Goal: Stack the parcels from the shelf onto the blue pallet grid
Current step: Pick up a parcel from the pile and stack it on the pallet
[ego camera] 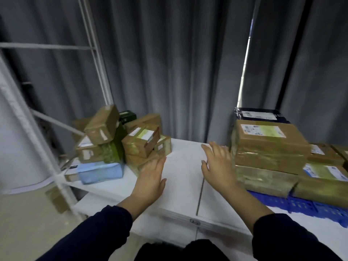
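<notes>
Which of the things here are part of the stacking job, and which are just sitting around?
Job: loose parcel pile; stacked parcels; blue pallet grid; left hand; right hand.
Lying about: grey curtain; white metal rack.

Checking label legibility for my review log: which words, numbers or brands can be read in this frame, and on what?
Nothing can be read; the frame is motion-blurred.
Label on the top brown parcel: too blurred to read.
White label on the dark blue parcel: too blurred to read.
Label on the tilted parcel in the left pile: too blurred to read.
Pale mark on the dark green box: too small to read.
</notes>
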